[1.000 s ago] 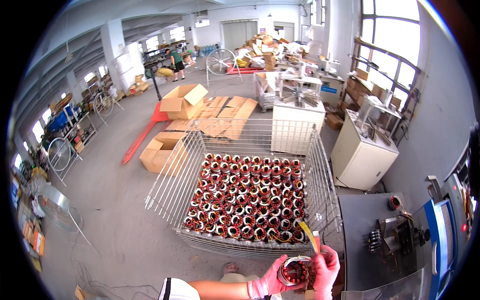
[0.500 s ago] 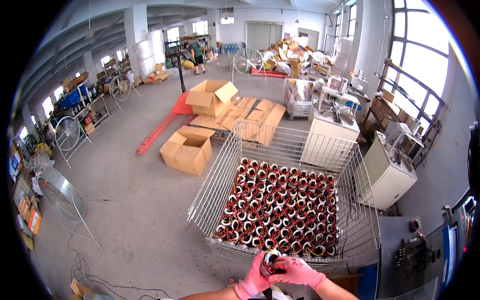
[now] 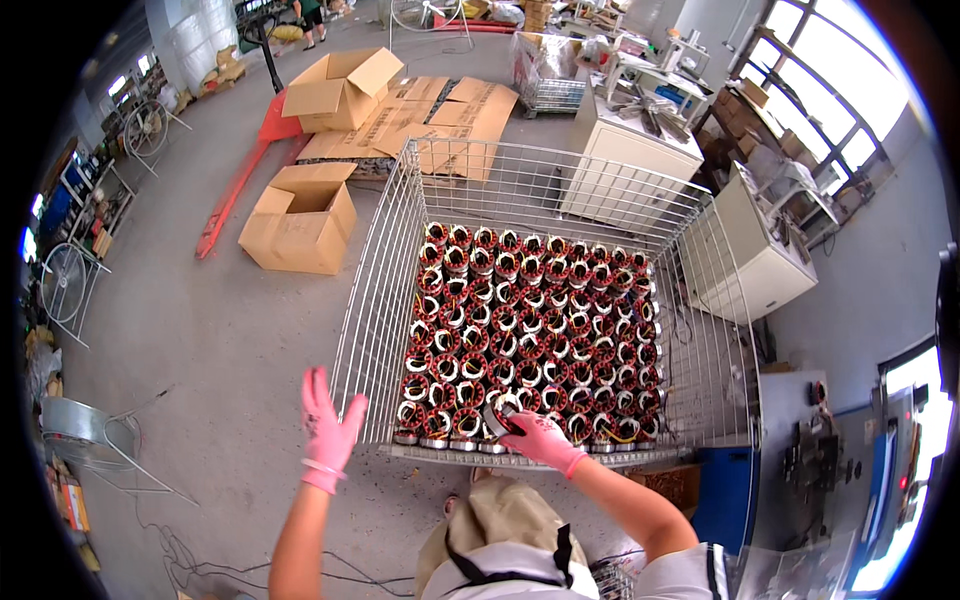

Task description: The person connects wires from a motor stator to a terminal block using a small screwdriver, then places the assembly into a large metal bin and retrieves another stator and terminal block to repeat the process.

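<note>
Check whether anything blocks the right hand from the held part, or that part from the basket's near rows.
Nothing visible does. The right hand grips the ring-shaped part at the wire basket's near rows. Similar parts crowd around it. The open left hand is clear, outside the basket.

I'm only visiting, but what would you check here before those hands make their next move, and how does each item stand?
1. Right hand has a grip on the coil ring: ok, its fingers are on it.
2. Held ring sits upright: not ok, it looks tilted near the front edge of the wire basket.
3. Left hand is free: ok, it is open and empty, left of the basket.
4. Both hands are gloved: ok, the gloves are pink.
5. Held ring's wires are clear of its neighbours: cannot tell, too small to make out.
</note>
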A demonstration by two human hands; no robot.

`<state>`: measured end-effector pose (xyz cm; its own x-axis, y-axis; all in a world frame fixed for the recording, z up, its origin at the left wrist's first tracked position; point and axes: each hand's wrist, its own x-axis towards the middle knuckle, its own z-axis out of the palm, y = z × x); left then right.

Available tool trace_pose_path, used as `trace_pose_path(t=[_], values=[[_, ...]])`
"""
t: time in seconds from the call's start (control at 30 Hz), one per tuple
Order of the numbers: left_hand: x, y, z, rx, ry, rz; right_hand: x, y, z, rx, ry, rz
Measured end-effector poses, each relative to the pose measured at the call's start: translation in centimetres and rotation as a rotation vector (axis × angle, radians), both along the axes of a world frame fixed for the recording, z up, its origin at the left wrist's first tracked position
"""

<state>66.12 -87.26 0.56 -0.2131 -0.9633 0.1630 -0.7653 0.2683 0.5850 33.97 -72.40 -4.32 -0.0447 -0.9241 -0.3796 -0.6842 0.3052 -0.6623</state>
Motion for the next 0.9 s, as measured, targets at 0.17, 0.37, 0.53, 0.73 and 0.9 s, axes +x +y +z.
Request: trace_pose_path(t=[0.17,0.37,0.53,0.73,0.9], values=[[1.1,-7.2,-6.1,0.218,-0.067,0.064,-1.5,-12.3,-12.9,-0.087,0.149,-0.112],[-1.3,-8.7,-5.7,0.383,-0.089,0.137,-5.3,-26.5,-26.2,-0.273,0.302,-0.188],[-1.4,-9.0,-5.5,0.435,-0.236,0.226,-5.1,-36.1,-32.0,-0.304,0.401,-0.108],[0.1,-8.1,-6.4,0.608,-0.104,0.361,-5.4,-42.1,-37.5,-0.283,0.49,-0.105],[-0.5,-8.8,-5.6,0.548,-0.274,0.252,-6.9,-43.5,-38.9,-0.22,0.586,-0.037]])
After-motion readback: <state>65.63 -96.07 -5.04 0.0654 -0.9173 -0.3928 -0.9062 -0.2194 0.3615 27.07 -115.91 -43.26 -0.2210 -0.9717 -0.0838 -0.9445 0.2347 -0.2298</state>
